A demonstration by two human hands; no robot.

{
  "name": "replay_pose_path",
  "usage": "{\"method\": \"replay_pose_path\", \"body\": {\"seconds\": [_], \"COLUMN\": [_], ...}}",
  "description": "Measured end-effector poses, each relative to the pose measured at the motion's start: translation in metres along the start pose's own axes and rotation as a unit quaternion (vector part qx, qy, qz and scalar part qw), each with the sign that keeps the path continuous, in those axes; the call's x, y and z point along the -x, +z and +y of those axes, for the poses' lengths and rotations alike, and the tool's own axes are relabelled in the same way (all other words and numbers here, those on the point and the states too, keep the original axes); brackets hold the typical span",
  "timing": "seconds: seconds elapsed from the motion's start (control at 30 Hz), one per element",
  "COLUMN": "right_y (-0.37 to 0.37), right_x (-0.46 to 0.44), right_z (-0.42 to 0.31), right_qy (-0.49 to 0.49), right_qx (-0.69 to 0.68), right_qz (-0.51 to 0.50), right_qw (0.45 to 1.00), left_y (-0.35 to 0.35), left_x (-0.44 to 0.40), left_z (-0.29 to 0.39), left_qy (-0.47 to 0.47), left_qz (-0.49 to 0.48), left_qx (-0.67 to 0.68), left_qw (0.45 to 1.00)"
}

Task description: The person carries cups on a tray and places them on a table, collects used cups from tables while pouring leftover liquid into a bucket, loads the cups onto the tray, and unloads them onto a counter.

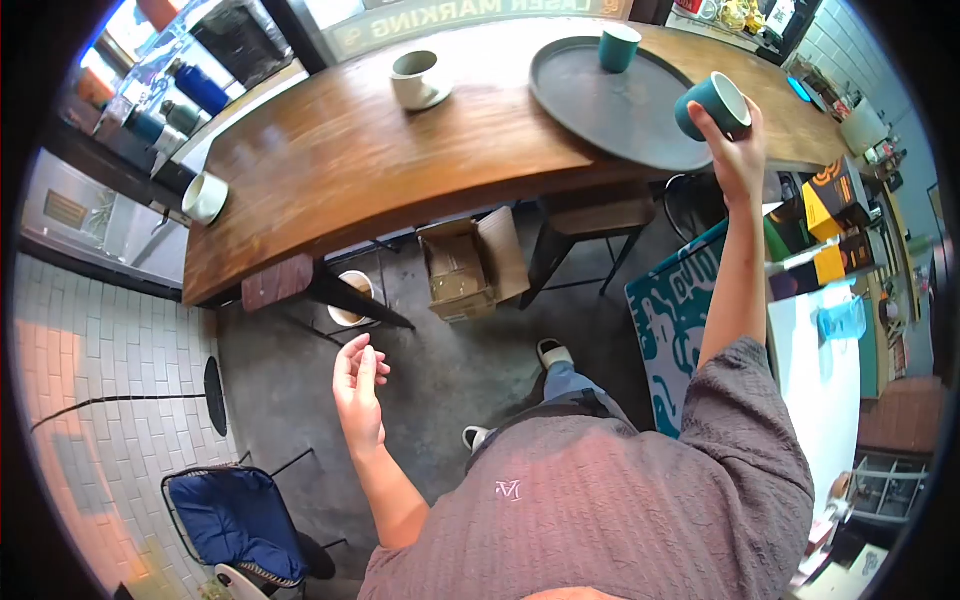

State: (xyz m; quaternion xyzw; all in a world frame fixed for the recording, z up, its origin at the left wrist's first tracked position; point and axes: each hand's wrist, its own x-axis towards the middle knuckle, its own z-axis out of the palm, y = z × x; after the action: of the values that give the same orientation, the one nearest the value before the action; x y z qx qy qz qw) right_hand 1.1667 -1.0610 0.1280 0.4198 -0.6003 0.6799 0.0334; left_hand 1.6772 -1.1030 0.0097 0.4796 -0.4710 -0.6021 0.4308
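My right hand (738,155) is wrapped round a teal cup (708,108) with a pale inside, tilted with its mouth to the right. It is held over the right side of a round dark tray (590,112) on the wooden counter. Another teal cup (619,50) stands upright near the tray's far edge. My left hand (361,392) hangs over the floor, holding nothing, its fingers loosely curled and apart. Left of the tray, a cream cup (413,78) stands on the counter. A white cup (205,199) is at the counter's left end.
Beneath the wooden counter (330,150) are stools (590,215), an open cardboard box (458,265) and a white bucket (350,297). A chair with a blue cushion (232,522) stands at lower left. A white worktop (818,390) and a patterned teal panel (680,320) lie to my right.
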Motion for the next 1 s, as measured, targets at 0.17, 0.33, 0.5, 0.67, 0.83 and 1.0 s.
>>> {"method": "replay_pose_path", "body": {"seconds": [0.17, 0.33, 0.5, 0.67, 0.83, 1.0], "right_y": [-0.022, -0.016, -0.014, -0.018, -0.017, -0.012], "right_x": [-0.098, -0.145, -0.156, -0.155, -0.160, -0.131], "right_z": [0.100, 0.143, 0.168, 0.173, 0.184, 0.126], "right_qy": [-0.015, 0.017, 0.039, 0.042, 0.037, -0.096], "right_qx": [0.214, 0.253, 0.274, 0.303, 0.251, 0.210], "right_qz": [-0.065, -0.133, -0.164, -0.166, -0.172, -0.063], "right_qw": [0.975, 0.958, 0.947, 0.938, 0.952, 0.971], "left_y": [0.124, 0.191, 0.224, 0.235, 0.243, 0.223], "left_x": [-0.034, -0.065, -0.099, -0.106, -0.099, -0.069], "left_z": [0.012, 0.022, 0.009, 0.000, 0.005, 0.010], "left_qy": [0.160, 0.188, 0.220, 0.209, 0.209, 0.188], "left_qz": [-0.008, -0.010, 0.007, 0.079, 0.071, 0.104], "left_qx": [-0.052, -0.147, -0.232, -0.210, -0.184, -0.111], "left_qw": [0.986, 0.971, 0.947, 0.952, 0.958, 0.970]}}
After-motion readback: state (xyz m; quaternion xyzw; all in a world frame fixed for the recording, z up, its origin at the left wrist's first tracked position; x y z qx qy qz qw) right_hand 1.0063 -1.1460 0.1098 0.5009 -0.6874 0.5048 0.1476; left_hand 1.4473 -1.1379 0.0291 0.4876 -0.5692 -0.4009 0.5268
